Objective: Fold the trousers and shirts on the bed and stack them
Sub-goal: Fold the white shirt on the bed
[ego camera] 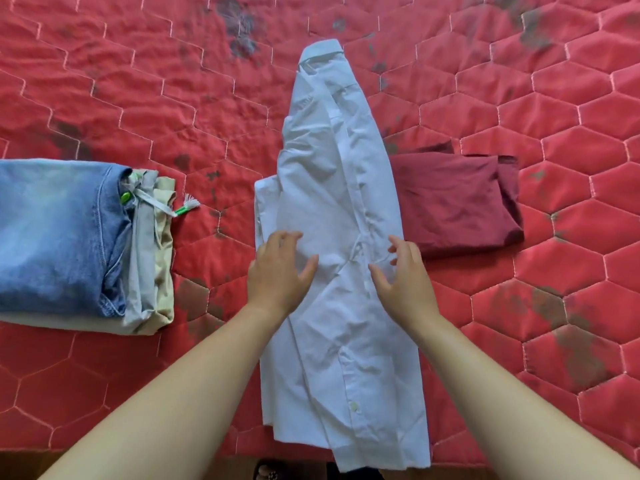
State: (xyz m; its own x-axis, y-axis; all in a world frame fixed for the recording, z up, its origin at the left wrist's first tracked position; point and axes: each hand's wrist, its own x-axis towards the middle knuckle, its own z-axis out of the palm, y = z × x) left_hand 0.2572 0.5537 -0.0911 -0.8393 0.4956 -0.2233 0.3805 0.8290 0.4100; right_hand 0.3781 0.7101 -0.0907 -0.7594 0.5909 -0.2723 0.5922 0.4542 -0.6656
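On the left of the red quilted bed [571, 133] lies a stack of folded trousers: blue jeans [52, 230] on top, a grey pair [142, 258] and a beige pair [164, 271] beneath. The left hand [277, 268], fingers spread, rests on the white shirt [332, 188], which lies mid-bed folded into a long narrow strip, collar at the far end. The right hand [403, 275], fingers spread and lightly bent, is at the shirt's right edge; whether it touches is unclear. A folded maroon garment [457, 199] lies against the shirt's right side.
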